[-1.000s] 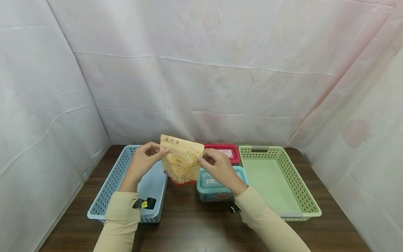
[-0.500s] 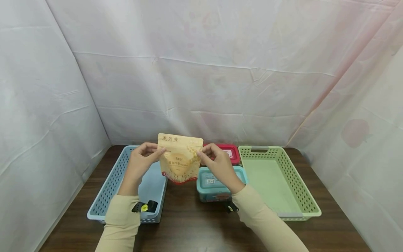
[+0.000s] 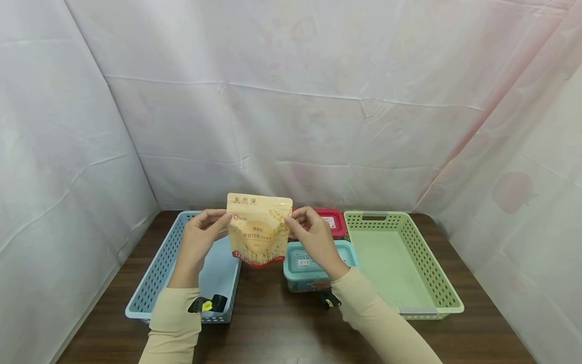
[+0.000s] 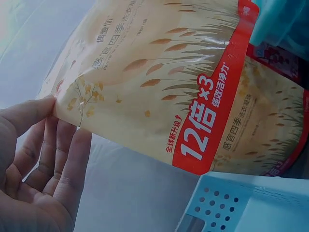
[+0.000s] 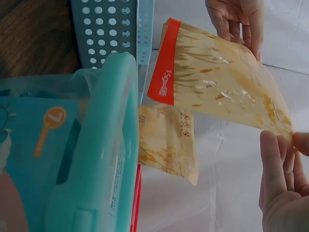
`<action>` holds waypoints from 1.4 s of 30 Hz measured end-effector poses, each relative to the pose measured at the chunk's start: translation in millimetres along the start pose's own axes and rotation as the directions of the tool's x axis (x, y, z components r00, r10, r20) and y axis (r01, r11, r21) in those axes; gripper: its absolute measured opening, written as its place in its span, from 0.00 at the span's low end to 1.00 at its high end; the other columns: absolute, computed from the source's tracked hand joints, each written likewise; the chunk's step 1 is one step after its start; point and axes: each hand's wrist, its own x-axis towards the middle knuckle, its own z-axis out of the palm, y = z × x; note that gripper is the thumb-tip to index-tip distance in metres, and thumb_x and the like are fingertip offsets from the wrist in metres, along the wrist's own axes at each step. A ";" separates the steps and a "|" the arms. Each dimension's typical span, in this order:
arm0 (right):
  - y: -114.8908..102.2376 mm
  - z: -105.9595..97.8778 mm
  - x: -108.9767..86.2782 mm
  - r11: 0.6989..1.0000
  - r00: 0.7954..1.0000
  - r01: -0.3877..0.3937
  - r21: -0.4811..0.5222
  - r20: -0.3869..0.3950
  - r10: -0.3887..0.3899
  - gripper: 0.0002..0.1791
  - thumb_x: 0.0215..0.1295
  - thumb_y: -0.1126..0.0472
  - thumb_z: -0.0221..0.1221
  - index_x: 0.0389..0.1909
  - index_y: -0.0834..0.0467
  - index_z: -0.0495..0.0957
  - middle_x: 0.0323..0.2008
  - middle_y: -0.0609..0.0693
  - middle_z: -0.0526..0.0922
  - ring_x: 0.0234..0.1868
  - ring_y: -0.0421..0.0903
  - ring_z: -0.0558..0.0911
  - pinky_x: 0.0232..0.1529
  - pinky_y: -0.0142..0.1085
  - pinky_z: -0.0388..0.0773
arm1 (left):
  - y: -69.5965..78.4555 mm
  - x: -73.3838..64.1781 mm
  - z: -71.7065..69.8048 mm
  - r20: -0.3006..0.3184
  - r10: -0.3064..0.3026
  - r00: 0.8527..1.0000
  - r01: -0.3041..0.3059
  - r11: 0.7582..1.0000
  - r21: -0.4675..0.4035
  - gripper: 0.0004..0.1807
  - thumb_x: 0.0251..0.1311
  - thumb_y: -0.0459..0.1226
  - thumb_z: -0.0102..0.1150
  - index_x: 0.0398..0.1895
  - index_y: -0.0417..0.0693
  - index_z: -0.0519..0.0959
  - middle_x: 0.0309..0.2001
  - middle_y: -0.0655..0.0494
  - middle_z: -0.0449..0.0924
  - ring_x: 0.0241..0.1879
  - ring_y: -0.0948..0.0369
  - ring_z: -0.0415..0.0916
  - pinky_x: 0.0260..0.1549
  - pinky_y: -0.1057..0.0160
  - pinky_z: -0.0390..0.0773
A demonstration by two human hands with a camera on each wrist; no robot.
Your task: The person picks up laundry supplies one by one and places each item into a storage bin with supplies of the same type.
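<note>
Straighter than a second ago, our pale yellow pouch (image 3: 260, 232) has swung from a tilted top edge to a nearly level one, its printed face turned more squarely toward us. It hangs in the air between our hands, seen from the head in front of the gap between the blue basket (image 3: 150, 283) and the teal box (image 3: 313, 273). Our left hand (image 3: 199, 240) keeps a narrow grip, pinching one side edge of the pouch; our right hand (image 3: 313, 237) pinches the opposite edge. We see glossy, flexible film, flat along the top, with a red band curving along the bottom. Both wrist views show us a second pouch (image 5: 166, 145) of similar print. Behind the smooth, round-cornered teal box sits a red-lidded box (image 3: 335, 222). The green basket (image 3: 395, 268), like the blue one, has pierced plastic walls. Creased white fabric (image 3: 291, 126) rises behind our dark, wood-grained worktop (image 3: 273, 323).
</note>
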 end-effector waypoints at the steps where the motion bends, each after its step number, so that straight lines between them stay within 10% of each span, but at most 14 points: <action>1: 0.0 0.0 -0.1 1.000 1.000 -0.002 0.002 0.000 0.002 0.10 0.71 0.53 0.62 0.44 0.55 0.77 0.34 0.52 0.80 0.34 0.57 0.84 0.39 0.45 0.86 | -0.3 -0.3 0.0 0.000 0.003 1.000 -0.003 1.000 0.002 0.28 0.61 0.52 0.68 0.55 0.41 0.80 0.50 0.46 0.80 0.46 0.59 0.81 0.42 0.63 0.84; 13: -1.1 4.3 1.9 0.998 0.999 -0.054 0.042 -0.007 0.054 0.12 0.71 0.58 0.62 0.49 0.61 0.78 0.39 0.58 0.80 0.40 0.58 0.83 0.38 0.35 0.85 | -2.0 -3.9 -5.1 0.002 0.013 1.000 -0.013 1.000 0.017 0.26 0.67 0.49 0.64 0.59 0.40 0.79 0.54 0.44 0.79 0.48 0.60 0.80 0.43 0.66 0.83; 25: -29.0 24.9 1.5 0.989 0.996 -0.086 0.122 0.024 0.084 0.10 0.73 0.65 0.59 0.49 0.67 0.76 0.40 0.64 0.79 0.41 0.66 0.82 0.43 0.45 0.85 | -4.8 -2.3 -22.5 -0.102 0.026 0.994 -0.023 0.999 0.026 0.26 0.65 0.50 0.65 0.59 0.41 0.80 0.53 0.50 0.78 0.47 0.63 0.80 0.42 0.69 0.82; 30: -6.5 36.9 7.1 0.984 0.998 -0.062 0.167 0.029 0.058 0.11 0.72 0.61 0.61 0.49 0.63 0.78 0.39 0.58 0.80 0.39 0.59 0.84 0.46 0.51 0.84 | -6.6 -4.0 -29.4 -0.134 0.016 0.991 -0.014 1.000 0.018 0.25 0.65 0.48 0.66 0.58 0.42 0.81 0.52 0.52 0.78 0.45 0.65 0.80 0.41 0.70 0.81; 42: -8.0 70.2 15.9 0.978 0.997 -0.060 0.199 0.065 0.048 0.11 0.73 0.59 0.60 0.47 0.63 0.78 0.38 0.55 0.79 0.39 0.59 0.82 0.42 0.42 0.85 | -2.5 -4.9 -53.7 -0.232 -0.063 0.971 0.061 0.998 -0.013 0.24 0.64 0.48 0.66 0.59 0.47 0.81 0.49 0.59 0.79 0.47 0.66 0.79 0.41 0.75 0.79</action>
